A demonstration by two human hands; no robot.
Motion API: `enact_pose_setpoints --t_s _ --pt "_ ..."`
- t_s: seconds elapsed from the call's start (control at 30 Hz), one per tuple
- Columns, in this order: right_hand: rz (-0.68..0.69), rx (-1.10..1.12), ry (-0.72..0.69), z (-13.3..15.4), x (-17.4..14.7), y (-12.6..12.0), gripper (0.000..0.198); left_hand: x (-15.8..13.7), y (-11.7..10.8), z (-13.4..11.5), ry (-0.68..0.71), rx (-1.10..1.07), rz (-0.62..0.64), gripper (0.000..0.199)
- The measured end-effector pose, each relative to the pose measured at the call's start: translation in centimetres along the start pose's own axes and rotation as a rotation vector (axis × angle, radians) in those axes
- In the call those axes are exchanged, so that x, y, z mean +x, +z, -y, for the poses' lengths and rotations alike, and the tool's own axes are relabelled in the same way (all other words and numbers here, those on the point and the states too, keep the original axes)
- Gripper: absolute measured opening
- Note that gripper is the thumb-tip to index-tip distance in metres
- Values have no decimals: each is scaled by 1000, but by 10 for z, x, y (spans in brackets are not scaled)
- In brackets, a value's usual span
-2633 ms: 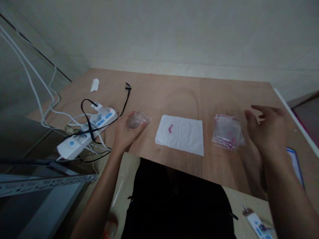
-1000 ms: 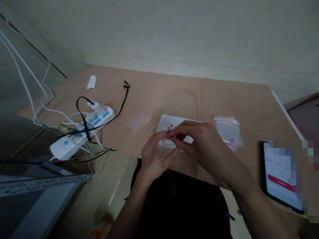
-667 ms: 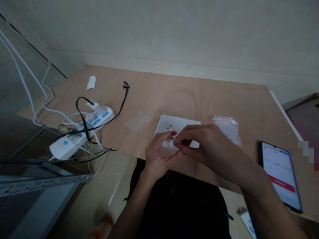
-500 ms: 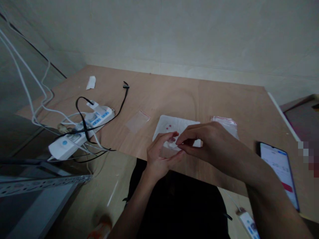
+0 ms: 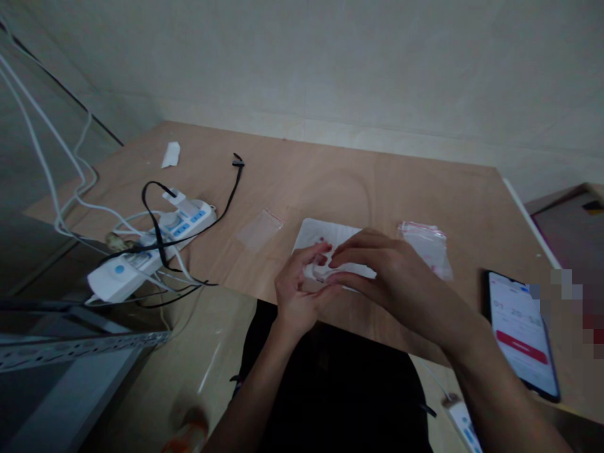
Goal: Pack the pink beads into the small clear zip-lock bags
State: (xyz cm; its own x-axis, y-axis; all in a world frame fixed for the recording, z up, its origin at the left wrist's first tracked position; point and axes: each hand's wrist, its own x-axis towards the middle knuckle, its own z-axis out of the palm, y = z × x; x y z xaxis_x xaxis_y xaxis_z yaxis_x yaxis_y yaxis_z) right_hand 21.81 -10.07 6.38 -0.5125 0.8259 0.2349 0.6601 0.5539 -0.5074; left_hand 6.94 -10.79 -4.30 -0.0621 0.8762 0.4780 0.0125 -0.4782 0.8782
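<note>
Near the table's front edge, my left hand (image 5: 297, 292) grips a small clear plastic bag (image 5: 321, 272) between its thumb and fingers. Close against the bag's right side is my right hand (image 5: 377, 264). Its thumb and forefinger are parted, and nothing clear shows between them; whether they touch the bag I cannot tell. Beneath and beyond both hands lies a white tray (image 5: 314, 228), partly covered by them. One or more tiny red pieces (image 5: 321, 239) lie on it, beside my left fingertips. The bag's contents are too blurred to make out.
A flat clear zip bag (image 5: 259, 231) lies left of the tray, and a stack of zip bags (image 5: 427, 245) lies to its right. Farther right is a lit phone (image 5: 521, 333). A power strip (image 5: 151, 251) with tangled cables occupies the left side, near a white paper scrap (image 5: 171, 155).
My right hand has shifted slightly left and its pinched thumb and forefinger have come apart. The left hand stays at nearly the same place with the bag. The view has moved slightly.
</note>
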Motion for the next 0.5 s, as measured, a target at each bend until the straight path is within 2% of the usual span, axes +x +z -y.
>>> enact_pose_setpoints --t_s 0.17,0.2,0.27,0.37,0.5 --pt "-70 -22 25 -12 -8 0 9 5 0 -10 -151 -131 -27 61" --pt "-82 -12 23 -14 -10 0 11 7 0 -12 -206 -176 -37 59" --pt "-103 3 1 -17 -14 0 15 11 -1 -17 -331 -234 -52 42" --pt "-135 29 -29 -21 -20 -2 20 15 -3 -23 -468 -218 -55 23" --pt "-171 111 10 -26 -29 -5 23 15 -4 -32 -411 -129 -24 15"
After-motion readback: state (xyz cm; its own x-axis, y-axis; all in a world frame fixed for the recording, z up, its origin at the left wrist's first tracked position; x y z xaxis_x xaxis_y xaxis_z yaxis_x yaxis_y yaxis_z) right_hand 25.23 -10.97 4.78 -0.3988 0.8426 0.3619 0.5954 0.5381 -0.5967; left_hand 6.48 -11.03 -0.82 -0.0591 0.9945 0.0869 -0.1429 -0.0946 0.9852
